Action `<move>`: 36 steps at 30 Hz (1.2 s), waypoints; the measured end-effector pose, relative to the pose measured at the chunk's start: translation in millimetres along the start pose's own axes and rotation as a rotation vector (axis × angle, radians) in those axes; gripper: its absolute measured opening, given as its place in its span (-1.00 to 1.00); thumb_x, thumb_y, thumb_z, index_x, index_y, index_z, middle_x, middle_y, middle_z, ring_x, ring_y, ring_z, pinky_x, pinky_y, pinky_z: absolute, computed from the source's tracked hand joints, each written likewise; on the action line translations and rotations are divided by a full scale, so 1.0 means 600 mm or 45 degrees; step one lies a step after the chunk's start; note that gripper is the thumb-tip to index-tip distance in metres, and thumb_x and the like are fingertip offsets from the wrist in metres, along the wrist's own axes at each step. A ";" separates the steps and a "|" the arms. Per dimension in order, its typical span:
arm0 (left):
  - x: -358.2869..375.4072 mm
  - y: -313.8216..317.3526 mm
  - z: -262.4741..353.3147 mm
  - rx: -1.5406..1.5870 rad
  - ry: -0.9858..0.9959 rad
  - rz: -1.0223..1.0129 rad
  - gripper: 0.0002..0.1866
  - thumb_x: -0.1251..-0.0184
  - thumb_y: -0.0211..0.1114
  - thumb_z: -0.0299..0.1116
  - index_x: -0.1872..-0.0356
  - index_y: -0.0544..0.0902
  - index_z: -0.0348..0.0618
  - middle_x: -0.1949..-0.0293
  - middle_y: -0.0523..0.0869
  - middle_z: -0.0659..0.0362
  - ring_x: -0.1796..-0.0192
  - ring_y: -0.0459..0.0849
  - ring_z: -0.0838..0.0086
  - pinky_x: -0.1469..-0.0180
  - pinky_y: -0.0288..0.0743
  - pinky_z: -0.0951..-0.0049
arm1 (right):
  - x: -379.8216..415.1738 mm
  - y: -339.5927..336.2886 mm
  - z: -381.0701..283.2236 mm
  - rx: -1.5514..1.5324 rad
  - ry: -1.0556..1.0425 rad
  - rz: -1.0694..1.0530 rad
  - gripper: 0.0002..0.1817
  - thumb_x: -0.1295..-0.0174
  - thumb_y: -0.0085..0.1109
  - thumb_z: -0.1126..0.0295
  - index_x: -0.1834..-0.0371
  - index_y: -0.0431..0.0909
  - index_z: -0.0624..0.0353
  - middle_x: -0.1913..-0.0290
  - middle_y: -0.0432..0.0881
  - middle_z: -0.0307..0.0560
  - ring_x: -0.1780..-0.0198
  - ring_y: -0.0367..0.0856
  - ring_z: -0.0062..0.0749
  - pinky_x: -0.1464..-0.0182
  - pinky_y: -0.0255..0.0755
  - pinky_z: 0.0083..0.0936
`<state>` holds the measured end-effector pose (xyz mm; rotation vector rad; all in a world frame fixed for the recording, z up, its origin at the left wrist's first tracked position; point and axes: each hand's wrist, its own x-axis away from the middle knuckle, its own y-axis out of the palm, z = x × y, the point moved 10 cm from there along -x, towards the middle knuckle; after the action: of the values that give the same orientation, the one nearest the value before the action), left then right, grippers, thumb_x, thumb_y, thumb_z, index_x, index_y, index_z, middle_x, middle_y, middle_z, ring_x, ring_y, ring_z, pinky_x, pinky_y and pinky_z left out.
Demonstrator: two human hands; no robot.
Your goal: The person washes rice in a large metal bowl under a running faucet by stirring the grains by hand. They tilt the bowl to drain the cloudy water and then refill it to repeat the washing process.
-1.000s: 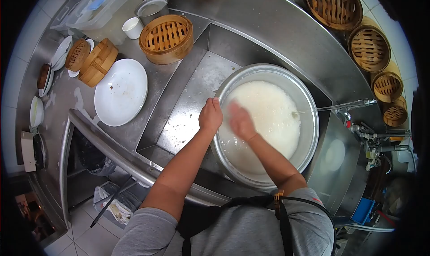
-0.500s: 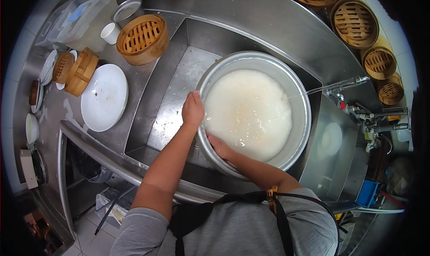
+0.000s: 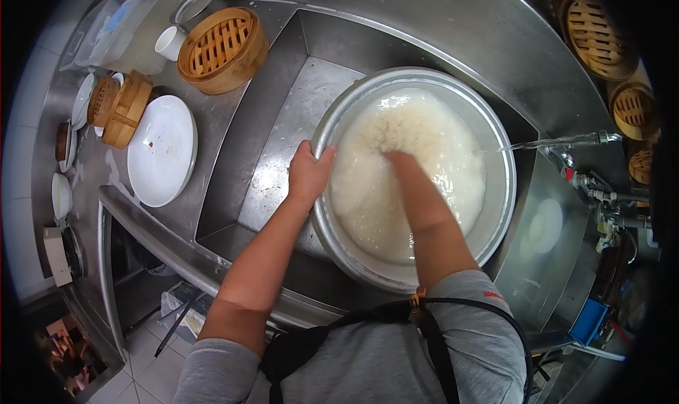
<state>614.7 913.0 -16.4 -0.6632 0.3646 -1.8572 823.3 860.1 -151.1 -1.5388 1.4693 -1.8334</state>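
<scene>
A large round metal pot stands in the stainless steel sink, full of milky white water. Pale grains that look like rice show in the upper part of the water. My left hand grips the pot's left rim, thumb on the inner side and fingers around the outside. My right hand is plunged into the cloudy water beside the grains, so its fingers are hidden. From the tap at the right, a stream of water runs into the pot.
On the left counter are a bamboo steamer, a soiled white plate, a white cup and a clear plastic box. Smaller steamers lean behind the plate. More steamers line the upper right.
My right hand has moved from the pot's near inner wall up into the middle of the water, where grains now show at the surface. My left hand stays on the rim.
</scene>
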 end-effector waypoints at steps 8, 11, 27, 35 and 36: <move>-0.002 -0.001 -0.011 0.081 -0.066 0.007 -0.63 -0.08 0.14 -0.17 0.29 0.45 -0.34 0.36 0.58 -0.11 0.26 0.57 0.10 0.19 0.39 0.30 | 0.059 -0.026 0.333 -0.711 0.566 0.004 -0.51 -0.07 -0.04 0.06 0.12 0.47 0.28 0.07 0.48 0.16 -0.05 0.37 -0.12 -0.07 0.20 -0.39; -0.001 -0.004 -0.008 -0.015 -0.084 0.013 -0.63 -0.08 0.14 -0.16 0.30 0.44 -0.34 0.36 0.58 -0.12 0.25 0.56 0.09 0.18 0.40 0.28 | 0.094 0.043 0.420 -0.913 0.661 -0.121 -0.54 -0.08 -0.05 0.10 0.11 0.46 0.26 0.09 0.49 0.14 -0.03 0.39 -0.13 -0.05 0.21 -0.40; -0.003 -0.009 -0.001 -0.096 -0.145 -0.041 -0.62 -0.09 0.13 -0.13 0.30 0.42 -0.31 0.38 0.58 -0.09 0.27 0.57 0.11 0.21 0.41 0.25 | 0.125 0.155 -0.043 -2.835 0.264 -0.360 -0.67 -0.10 -0.05 0.29 0.08 0.43 0.17 0.17 0.53 0.06 0.10 0.47 -0.15 0.02 0.30 -0.43; -0.009 -0.005 -0.005 -0.062 -0.109 -0.029 -0.63 -0.08 0.14 -0.13 0.32 0.43 -0.30 0.38 0.59 -0.09 0.27 0.57 0.10 0.21 0.41 0.26 | 0.125 -0.037 0.044 -0.864 -0.142 -0.028 -0.67 -0.08 -0.02 0.38 0.04 0.40 0.11 0.18 0.54 0.02 0.13 0.50 -0.16 0.04 0.33 -0.43; -0.008 -0.006 -0.003 -0.062 -0.111 -0.032 -0.63 -0.08 0.14 -0.13 0.32 0.43 -0.30 0.39 0.59 -0.09 0.27 0.57 0.10 0.21 0.41 0.26 | 0.148 -0.066 0.051 -0.675 -0.228 0.075 -0.64 -0.06 0.02 0.38 0.02 0.38 0.10 0.15 0.53 0.01 0.10 0.48 -0.16 0.02 0.33 -0.42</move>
<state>612.3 918.9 -17.6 -0.7823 0.3466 -1.8417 831.5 793.3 -74.7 -1.8049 1.9871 -1.2870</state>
